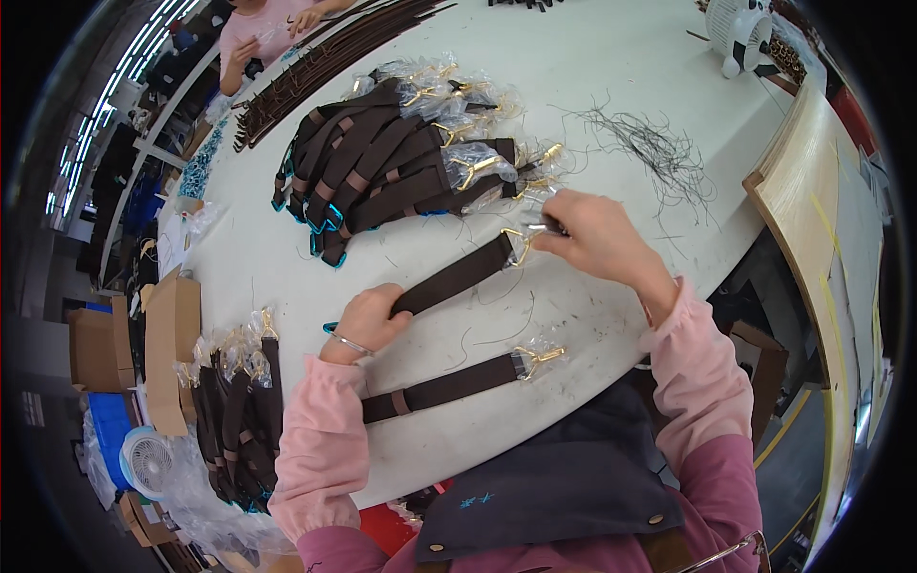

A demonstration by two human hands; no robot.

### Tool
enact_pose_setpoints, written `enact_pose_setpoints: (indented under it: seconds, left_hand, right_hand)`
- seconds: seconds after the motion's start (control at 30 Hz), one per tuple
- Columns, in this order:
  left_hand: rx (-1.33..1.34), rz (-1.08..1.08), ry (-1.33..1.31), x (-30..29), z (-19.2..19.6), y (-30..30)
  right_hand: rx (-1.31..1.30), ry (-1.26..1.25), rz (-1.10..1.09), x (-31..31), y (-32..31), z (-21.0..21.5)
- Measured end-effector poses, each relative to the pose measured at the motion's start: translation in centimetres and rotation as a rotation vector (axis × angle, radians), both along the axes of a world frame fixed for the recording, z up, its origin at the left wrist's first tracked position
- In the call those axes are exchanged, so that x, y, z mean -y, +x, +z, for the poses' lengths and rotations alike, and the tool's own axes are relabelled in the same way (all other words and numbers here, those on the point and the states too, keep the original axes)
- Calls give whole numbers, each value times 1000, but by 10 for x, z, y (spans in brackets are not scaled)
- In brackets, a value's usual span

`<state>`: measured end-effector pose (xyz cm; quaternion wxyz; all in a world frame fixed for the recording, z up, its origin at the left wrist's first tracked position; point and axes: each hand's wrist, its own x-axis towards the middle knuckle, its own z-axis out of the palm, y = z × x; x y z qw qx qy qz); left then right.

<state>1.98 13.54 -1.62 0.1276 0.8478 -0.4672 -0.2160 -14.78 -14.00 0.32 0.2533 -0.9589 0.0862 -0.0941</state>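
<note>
My left hand (373,320) is closed around a dark brown strap (463,275), which slants up to the right above the white table. At its right end sits a gold-coloured clasp (517,246) in clear plastic. Right beside that clasp, my right hand (597,234) is closed on a small, dark, shiny tool (546,223); the fingers cover most of it, so its kind does not show. Nearer to me lies a second brown strap (449,390) with a brown loop and a plastic-wrapped gold clasp (541,359). Its left end disappears behind my left sleeve.
A large heap of similar straps (382,158) lies farther off on the table (611,53). Another bundle (237,420) hangs at the left edge. Loose dark threads (654,148) are at the right. A white fan (737,38) and another person (272,33) are at the far side.
</note>
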Motion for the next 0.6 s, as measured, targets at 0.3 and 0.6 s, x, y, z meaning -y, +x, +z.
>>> enact_pose_setpoints:
  seconds: [0.3, 0.6]
  left_hand:
    - [-556, 143, -41, -28, 68, 11]
    - [344, -78, -20, -127, 6, -64]
  right_hand:
    - [-144, 432, 19, 11, -3, 0]
    - [-188, 168, 184, -47, -49, -38]
